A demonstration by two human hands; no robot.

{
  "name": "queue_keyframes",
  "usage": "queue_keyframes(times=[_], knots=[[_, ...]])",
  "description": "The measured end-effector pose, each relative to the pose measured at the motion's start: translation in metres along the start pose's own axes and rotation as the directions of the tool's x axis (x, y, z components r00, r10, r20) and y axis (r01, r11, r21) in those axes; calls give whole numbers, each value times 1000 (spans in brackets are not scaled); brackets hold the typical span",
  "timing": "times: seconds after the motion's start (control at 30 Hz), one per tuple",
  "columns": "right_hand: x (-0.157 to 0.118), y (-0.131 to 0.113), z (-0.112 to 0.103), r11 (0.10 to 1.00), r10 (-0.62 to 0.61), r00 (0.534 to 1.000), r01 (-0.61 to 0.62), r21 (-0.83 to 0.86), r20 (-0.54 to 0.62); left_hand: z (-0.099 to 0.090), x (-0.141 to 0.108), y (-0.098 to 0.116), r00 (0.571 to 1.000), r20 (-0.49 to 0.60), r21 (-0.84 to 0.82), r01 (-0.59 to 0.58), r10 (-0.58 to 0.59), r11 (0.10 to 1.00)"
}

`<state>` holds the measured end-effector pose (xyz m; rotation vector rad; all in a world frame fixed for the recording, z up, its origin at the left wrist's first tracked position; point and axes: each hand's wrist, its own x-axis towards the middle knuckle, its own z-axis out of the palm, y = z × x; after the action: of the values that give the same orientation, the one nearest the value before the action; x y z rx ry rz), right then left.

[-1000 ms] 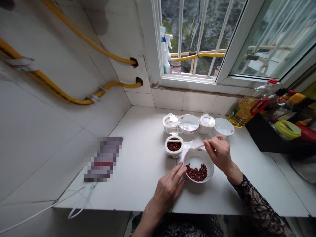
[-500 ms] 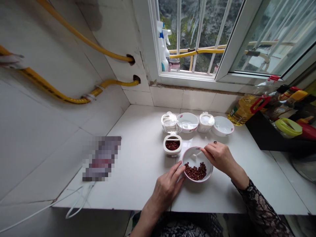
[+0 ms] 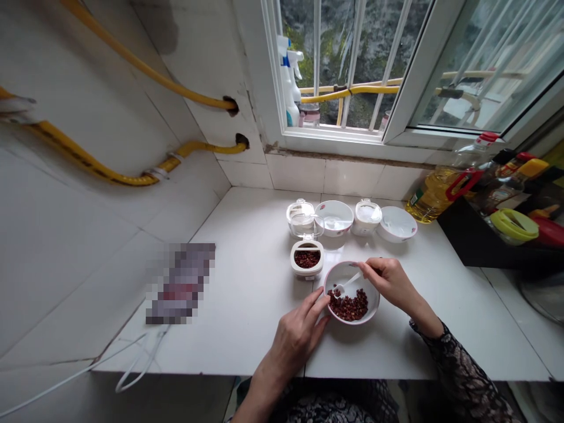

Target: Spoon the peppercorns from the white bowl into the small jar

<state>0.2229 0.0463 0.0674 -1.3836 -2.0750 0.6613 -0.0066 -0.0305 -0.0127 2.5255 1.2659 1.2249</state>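
On the white tiled counter point(image 3: 247, 282), the left hand point(image 3: 297, 332), loosely spread, braces the round, pink-rimmed white bowl point(image 3: 374, 302) at its left side, so the right hand point(image 3: 390, 279), pinching the small white plastic-looking spoon point(image 3: 352, 281), should scoop shallowly through the dark-red dried grains point(image 3: 351, 308) inside.

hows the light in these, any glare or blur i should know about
Head view: daylight from the window glares off the counter beside the jar; head view: dark under the counter edge; head view: a pixelated patch hides detail at left; head view: right hand and spoon look fairly sharp, no strong blur.
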Motion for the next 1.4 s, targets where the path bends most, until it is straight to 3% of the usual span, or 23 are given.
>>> queue_keyframes(times=[0.17, 0.67, 0.9, 1.07, 1.13, 1.2, 1.3, 1.37, 1.4], knots=[[0, 2, 2, 995, 42, 999, -41, 94, -7, -1, 0, 0, 1000, 7, -1, 2, -2, 1000], [0, 1, 4, 986, 54, 998, -47, 157, -39, -2, 2, 1, 1000, -2, 1, -1, 1, 1000], [8, -2, -4, 965, 104, 992, -82, 250, -77, -1, 1, 0, 1000, -4, 4, -11, 11, 1000], [24, -20, -11, 980, -1, 981, 39, 196, -194, 0, 2, 0, 1000, -14, 18, -15, 15, 1000], [30, -30, -8, 984, -134, 951, 160, 76, -279, 0, 2, 0, 1000, -14, 24, -15, 15, 1000], [36, -39, -1, 941, -339, 879, 312, -132, -337, 0, 2, 1, 1000, -16, 24, -16, 17, 1000], [40, -49, 12, 717, -666, 700, 506, -480, -257, 0, 2, 1, 1000, -18, 25, -17, 18, 1000], [40, -52, 17, 556, -784, 598, 559, -615, -166, 1, 2, 1, 1000, -17, 31, -15, 16, 999], [39, -52, 18, 513, -810, 568, 565, -647, -146, 1, 2, 1, 1000, -19, 32, -15, 16, 999]])
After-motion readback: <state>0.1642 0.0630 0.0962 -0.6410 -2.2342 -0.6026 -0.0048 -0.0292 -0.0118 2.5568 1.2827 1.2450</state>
